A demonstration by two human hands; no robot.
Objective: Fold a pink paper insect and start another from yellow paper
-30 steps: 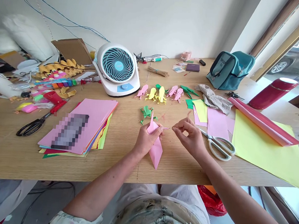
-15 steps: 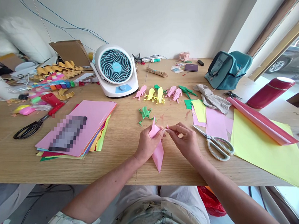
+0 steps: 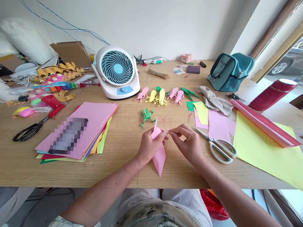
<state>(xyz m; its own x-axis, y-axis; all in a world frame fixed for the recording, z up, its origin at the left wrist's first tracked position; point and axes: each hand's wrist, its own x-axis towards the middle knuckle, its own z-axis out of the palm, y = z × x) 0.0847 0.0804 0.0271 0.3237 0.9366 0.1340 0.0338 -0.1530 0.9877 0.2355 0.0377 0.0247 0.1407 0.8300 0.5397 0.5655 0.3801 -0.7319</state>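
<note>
In the head view, the person's left hand [image 3: 151, 145] grasps a folded pink paper [image 3: 159, 159] between its thumb and fingers, above the near middle part of the wooden table [image 3: 120, 174]. 1 pointed end of this paper stands up over the hand, and 1 wider pointed end goes down toward the table edge. The right hand [image 3: 187, 141] is at the other side of the paper, and its thumb and pointing finger pinch a thin pink tip of it, near the fingertips of the left hand. Just beyond the left hand lies 1 green paper frog [image 3: 147, 115]. Farther back is a row of small paper frogs [image 3: 162, 97] in pink, yellow and green. To the right of the right hand lie scissors with white handles [image 3: 221, 150], which partly cover pink paper pieces [image 3: 218, 126]. Beside them are a large yellow sheet [image 3: 271, 154] and, on it, a rolled red and pink sheet [image 3: 267, 125]. A gray cloth [image 3: 216, 101] lies behind the small pieces, and a red bottle [image 3: 273, 94] and a teal bag [image 3: 230, 72] are farther back. On the left side are a stack of colored paper [image 3: 95, 126], scissors with black handles [image 3: 32, 130] and a white fan [image 3: 116, 72].
</note>
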